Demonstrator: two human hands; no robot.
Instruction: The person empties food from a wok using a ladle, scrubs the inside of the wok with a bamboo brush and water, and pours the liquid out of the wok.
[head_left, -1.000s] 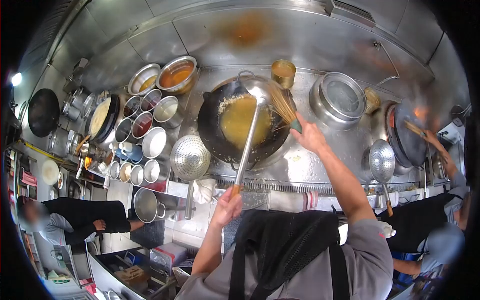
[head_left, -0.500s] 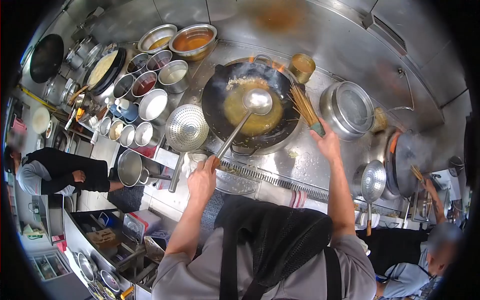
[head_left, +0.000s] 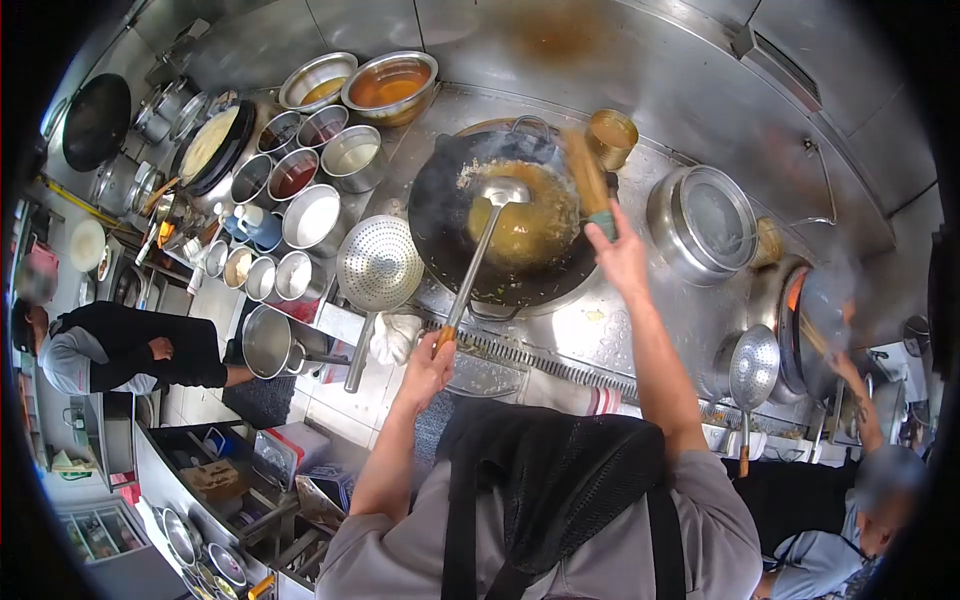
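My left hand (head_left: 428, 368) is wrapped round the wooden end of a long-handled ladle (head_left: 478, 258). The ladle's bowl dips into yellowish, cloudy liquid (head_left: 525, 240) in a large black wok (head_left: 435, 235). Pale bits line the far side of that liquid. In my right hand (head_left: 622, 250) is a bamboo wok brush (head_left: 586, 172), gripped at its green-wrapped end. Its bristles, blurred by motion, point away from me over the wok's right side. A perforated strainer (head_left: 380, 262) lies left of the wok, beside a crumpled white cloth (head_left: 395, 338).
Metal seasoning pots (head_left: 312, 216) and two bowls of orange liquid (head_left: 390, 85) stand at the left. Stacked steel pots (head_left: 700, 222) and a tin (head_left: 610, 138) are on the right. A co-worker (head_left: 800, 510) handles another wok at far right; another person (head_left: 130, 345) stands left.
My right hand has swung the brush left, over the wok's edge. The ladle's bowl has shifted slightly left and tipped into the liquid. The flames behind the wok no longer show.
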